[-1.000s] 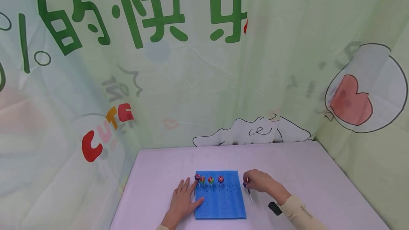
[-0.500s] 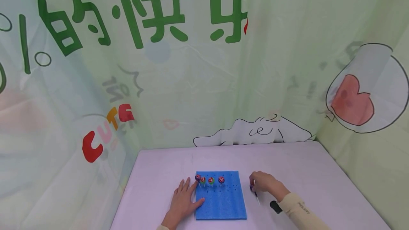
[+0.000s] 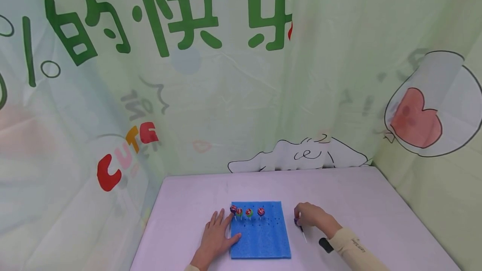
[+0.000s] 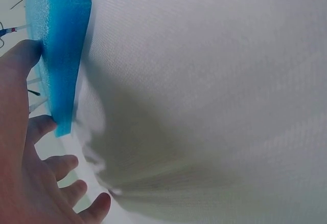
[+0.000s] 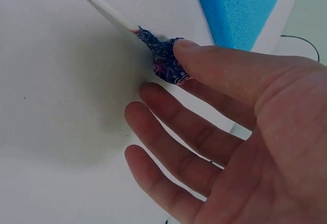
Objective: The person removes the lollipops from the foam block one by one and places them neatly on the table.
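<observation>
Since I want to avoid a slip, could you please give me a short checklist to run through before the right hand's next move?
1. Board steadied: ok. The left hand is at the left edge of the blue foam board, thumb on top.
2. Lollipop gripped: ok. The right hand pinches a lollipop by its wrapped end.
3. White stick upright: not ok. It slants toward the person.
4. Stick tip off the table: cannot tell.
5. Spots available: ok. Dark dots, apparently holes, show right of the four standing lollipops.
6. Way to the board unblocked: ok. The black object lies nearer the right sleeve.
</observation>
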The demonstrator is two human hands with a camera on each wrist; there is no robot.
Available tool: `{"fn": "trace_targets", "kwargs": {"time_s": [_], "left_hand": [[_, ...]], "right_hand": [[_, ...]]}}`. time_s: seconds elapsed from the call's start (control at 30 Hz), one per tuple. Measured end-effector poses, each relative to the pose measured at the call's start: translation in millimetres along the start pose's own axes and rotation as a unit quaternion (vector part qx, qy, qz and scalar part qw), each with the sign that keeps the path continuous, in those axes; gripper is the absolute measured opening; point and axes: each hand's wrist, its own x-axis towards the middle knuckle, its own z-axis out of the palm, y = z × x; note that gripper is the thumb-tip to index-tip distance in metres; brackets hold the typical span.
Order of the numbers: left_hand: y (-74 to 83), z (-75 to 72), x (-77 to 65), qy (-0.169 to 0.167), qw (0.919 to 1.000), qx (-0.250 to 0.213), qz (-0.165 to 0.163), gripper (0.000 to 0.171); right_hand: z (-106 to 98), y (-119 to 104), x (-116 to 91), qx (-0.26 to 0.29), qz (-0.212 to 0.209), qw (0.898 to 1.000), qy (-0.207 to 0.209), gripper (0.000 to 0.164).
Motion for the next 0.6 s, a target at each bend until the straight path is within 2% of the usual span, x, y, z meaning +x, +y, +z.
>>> {"fn": "trace_targets", "kwargs": {"time_s": [0.13,0.47,0.6], "left_hand": [[0.6,-0.8,-1.1,0.0,1.0,0.0,0.002,0.097],[0.6,-3.2,-1.8,0.0,1.0,-0.006,0.003,0.096],[0.7,-2.6,-1.8,0.006,0.9999,-0.005,0.007,0.095]], "right_hand": [[1,0,-1,-0.001,-0.006,1.0,0.012,0.01],[1,-9,-4,-0.017,0.011,0.999,0.039,0.034],[5,-14,-2,-0.023,0.0,0.997,0.068,0.038]]}}
